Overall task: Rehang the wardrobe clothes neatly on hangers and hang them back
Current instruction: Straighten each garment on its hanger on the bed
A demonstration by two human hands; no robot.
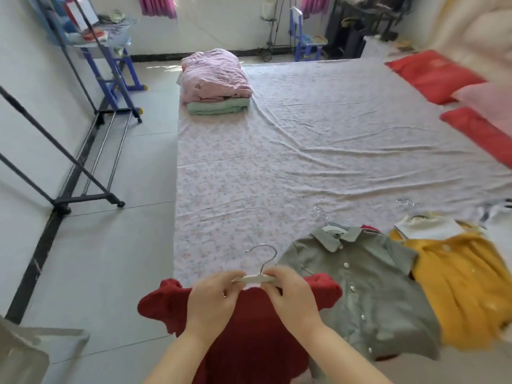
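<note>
A small red garment (249,328) with ruffled sleeves lies at the bed's near edge, partly over the side. A white hanger (256,278) with a metal hook sits at its neckline. My left hand (213,297) and my right hand (291,293) both grip the hanger and the red neckline, one at each end. To the right lies a grey-green buttoned shirt (368,295) on a hanger, and beyond it a yellow dress (465,286) with a white collar, also on a hanger.
The bed (318,151) has a floral sheet, a stack of folded pink and green bedding (214,84) at its far left corner and red pillows (435,76) on the right. A black clothes rack (91,151) stands on the floor to the left.
</note>
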